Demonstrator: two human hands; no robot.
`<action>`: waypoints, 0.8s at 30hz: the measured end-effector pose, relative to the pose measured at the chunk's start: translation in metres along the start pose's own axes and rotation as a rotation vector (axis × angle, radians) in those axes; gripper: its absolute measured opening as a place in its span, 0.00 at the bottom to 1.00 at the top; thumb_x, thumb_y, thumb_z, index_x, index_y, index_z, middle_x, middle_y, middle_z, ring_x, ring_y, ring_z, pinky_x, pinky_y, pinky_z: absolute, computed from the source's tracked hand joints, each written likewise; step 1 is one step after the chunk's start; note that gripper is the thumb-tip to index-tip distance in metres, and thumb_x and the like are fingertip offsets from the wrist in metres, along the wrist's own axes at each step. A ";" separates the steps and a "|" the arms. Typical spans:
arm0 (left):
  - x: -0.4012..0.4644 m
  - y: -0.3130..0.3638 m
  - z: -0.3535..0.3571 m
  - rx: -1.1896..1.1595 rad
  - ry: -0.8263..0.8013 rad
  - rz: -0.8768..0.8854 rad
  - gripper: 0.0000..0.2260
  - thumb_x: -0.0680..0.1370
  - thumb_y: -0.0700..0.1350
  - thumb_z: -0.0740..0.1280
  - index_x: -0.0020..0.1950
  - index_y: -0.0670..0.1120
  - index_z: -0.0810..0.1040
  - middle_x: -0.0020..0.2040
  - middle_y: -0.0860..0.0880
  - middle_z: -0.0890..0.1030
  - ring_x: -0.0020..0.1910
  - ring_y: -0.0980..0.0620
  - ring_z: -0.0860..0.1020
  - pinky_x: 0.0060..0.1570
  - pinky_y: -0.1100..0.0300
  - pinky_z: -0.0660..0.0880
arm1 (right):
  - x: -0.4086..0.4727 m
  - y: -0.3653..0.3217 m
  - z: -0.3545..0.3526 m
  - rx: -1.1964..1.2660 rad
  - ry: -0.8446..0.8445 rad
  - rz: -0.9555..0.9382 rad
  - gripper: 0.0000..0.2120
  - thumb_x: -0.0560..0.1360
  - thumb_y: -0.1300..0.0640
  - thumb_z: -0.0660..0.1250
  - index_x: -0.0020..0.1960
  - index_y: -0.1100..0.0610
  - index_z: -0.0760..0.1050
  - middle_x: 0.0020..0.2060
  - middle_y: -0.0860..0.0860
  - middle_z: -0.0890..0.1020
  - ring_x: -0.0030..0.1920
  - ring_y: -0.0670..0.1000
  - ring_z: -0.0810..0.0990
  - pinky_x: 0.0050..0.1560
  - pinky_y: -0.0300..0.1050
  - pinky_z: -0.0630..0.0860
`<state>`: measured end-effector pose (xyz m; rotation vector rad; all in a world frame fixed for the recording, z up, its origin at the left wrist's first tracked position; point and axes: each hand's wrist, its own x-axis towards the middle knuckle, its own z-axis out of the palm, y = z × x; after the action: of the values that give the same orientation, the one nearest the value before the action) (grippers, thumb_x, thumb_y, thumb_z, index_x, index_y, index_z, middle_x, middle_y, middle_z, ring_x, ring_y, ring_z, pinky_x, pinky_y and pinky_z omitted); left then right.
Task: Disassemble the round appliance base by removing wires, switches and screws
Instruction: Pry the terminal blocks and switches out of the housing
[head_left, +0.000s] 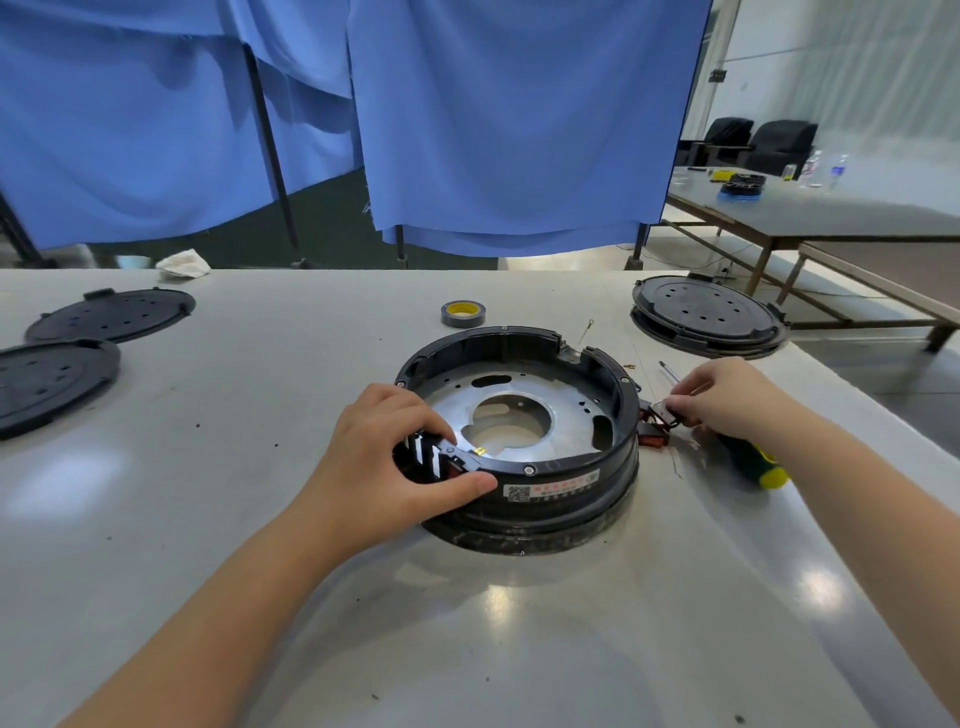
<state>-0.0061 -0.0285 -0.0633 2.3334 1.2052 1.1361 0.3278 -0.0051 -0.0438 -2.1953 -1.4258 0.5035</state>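
Observation:
The round appliance base (571, 483), a black ring around a silver metal plate with a central hole, sits mid-table on a second black ring. My left hand (395, 457) grips its near-left rim, fingers curled over a black-and-white switch block (431, 457) with a brass terminal beside it. Just outside the right rim, my right hand (727, 400) pinches a small black and red switch part (657, 421). A green and yellow screwdriver (753, 460) lies under my right wrist. A loose brass screw (629, 367) lies close to the far right rim.
Two black round covers (111, 314) (47, 382) lie at the left. Another stacked black base (709, 314) stands at the far right corner. A tape roll (462, 313) sits behind the base. A white rag (183, 264) lies at the far edge. Blue curtains hang beyond.

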 end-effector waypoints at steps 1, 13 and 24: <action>0.000 0.000 0.000 -0.001 0.001 0.002 0.21 0.61 0.66 0.70 0.40 0.50 0.80 0.39 0.58 0.78 0.53 0.58 0.71 0.53 0.51 0.71 | 0.001 -0.002 0.004 -0.065 0.020 -0.021 0.04 0.75 0.58 0.69 0.43 0.58 0.80 0.38 0.56 0.84 0.38 0.54 0.82 0.43 0.48 0.80; -0.001 0.001 -0.004 -0.064 -0.054 -0.013 0.17 0.72 0.59 0.58 0.41 0.51 0.81 0.42 0.58 0.80 0.55 0.57 0.71 0.57 0.50 0.68 | -0.016 -0.024 0.007 -0.155 0.324 -0.270 0.08 0.76 0.57 0.62 0.50 0.53 0.80 0.47 0.50 0.83 0.45 0.53 0.79 0.44 0.45 0.74; -0.002 -0.002 -0.008 0.029 -0.126 0.018 0.23 0.59 0.66 0.70 0.47 0.53 0.80 0.46 0.62 0.76 0.58 0.58 0.68 0.56 0.61 0.69 | -0.085 -0.117 0.047 0.152 -0.422 -0.606 0.09 0.77 0.49 0.64 0.43 0.48 0.81 0.37 0.45 0.83 0.39 0.44 0.81 0.45 0.44 0.80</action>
<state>-0.0132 -0.0295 -0.0601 2.4022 1.1656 0.9677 0.1816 -0.0333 -0.0121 -1.4754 -2.0819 0.8398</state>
